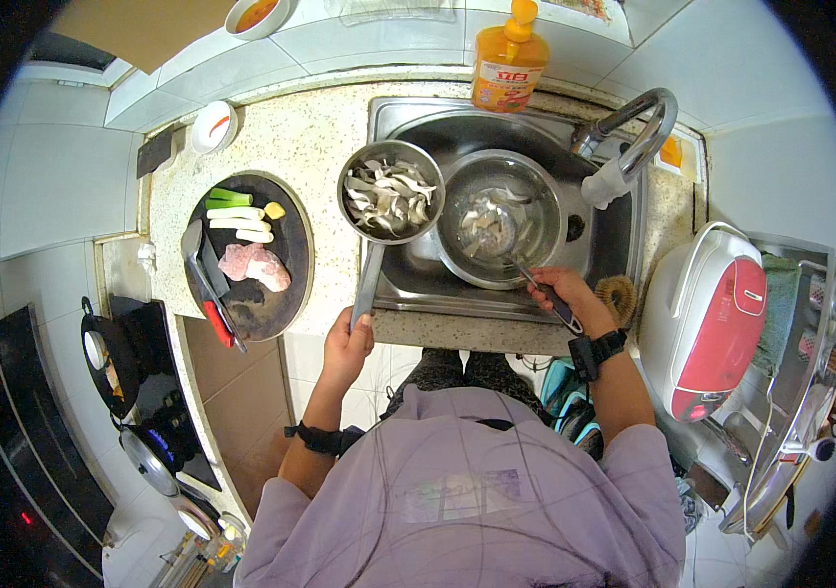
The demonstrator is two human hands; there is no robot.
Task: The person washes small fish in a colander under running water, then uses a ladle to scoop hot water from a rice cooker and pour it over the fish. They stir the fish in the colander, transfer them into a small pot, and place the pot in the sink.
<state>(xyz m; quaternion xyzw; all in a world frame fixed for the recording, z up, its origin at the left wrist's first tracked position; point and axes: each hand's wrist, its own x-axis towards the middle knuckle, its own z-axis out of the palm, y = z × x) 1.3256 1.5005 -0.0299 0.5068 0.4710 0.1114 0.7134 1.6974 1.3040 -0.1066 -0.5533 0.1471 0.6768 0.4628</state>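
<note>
My left hand (349,345) grips the long handle of a metal ladle or strainer (370,272), whose round bowl is filled with grey-white mushroom pieces (388,197). That bowl hangs over the sink's left rim. My right hand (563,294) holds a dark-handled utensil (556,301), its head down inside a stainless steel bowl (454,259) in the sink (612,242). Liquid and a few more pale pieces (490,224) lie in this bowl. What kind of head the utensil has is hard to make out.
Left on the counter, a round dark board (256,316) bears a red-handled cleaver (205,268), scallion pieces (238,213), ginger (274,211) and pink meat (255,266). A faucet (649,140) arches over the sink's right side. Dish soap (509,66) stands behind; a rice cooker (719,331) stands right.
</note>
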